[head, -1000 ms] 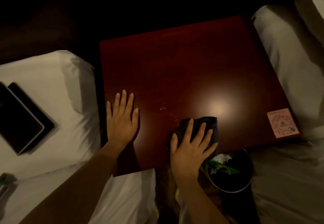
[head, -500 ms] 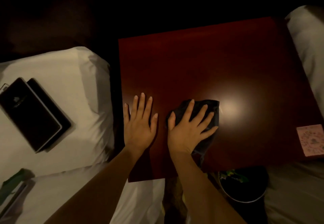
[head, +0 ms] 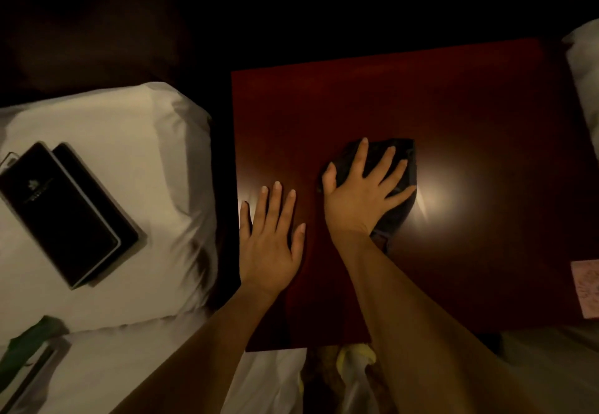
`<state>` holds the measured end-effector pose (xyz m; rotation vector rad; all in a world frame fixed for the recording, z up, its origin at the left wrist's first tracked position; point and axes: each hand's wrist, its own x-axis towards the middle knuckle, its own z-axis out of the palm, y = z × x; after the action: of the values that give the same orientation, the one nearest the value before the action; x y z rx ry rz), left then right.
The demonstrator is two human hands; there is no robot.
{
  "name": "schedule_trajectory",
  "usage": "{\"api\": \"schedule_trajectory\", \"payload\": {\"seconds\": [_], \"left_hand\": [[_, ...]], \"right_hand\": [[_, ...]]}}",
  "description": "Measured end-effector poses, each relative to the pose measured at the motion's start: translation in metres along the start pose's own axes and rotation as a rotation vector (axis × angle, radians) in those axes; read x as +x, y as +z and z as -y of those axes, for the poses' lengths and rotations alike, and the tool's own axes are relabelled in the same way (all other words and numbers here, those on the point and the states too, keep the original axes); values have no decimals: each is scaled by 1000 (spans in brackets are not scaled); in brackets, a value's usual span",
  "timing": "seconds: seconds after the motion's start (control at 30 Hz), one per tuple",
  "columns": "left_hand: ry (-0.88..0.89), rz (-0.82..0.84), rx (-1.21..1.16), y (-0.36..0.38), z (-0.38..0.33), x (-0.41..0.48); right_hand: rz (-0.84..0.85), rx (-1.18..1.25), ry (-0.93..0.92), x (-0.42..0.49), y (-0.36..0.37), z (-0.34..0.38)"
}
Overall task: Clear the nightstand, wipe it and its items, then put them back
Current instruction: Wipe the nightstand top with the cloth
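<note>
Writing is scarce and unreadable: the two stacked black rectangular folders (head: 69, 212) on the white pillow (head: 136, 154) carry a small pale emblem with a line of lettering too blurred to read, and the pink square paper card (head: 587, 287) at the nightstand's right edge shows only faint printed marks. The right hand (head: 363, 193) lies palm down, fingers spread wide, pressing a crumpled black wiping cloth (head: 402, 167) onto the glossy dark red-brown wooden nightstand (head: 421, 96), near the middle of its top. The left hand (head: 270, 235) rests flat and open on the top near its left edge, holding nothing, fingers together and pointing away. A bright lamp reflection sits just right of the cloth. White bedding flanks the nightstand on both sides; the room beyond is dark.
</note>
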<state>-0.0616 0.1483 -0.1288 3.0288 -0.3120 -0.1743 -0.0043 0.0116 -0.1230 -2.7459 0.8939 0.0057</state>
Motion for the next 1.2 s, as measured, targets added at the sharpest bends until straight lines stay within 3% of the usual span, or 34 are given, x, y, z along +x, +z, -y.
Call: {"api": "schedule_trajectory", "payload": {"seconds": [0.63, 1.2], "left_hand": [[7, 55, -29, -6, 1, 0], [18, 93, -67, -8, -6, 0]], "right_hand": [[54, -4, -365, 111, 4, 45], [199, -3, -688, 60, 17, 128]]}}
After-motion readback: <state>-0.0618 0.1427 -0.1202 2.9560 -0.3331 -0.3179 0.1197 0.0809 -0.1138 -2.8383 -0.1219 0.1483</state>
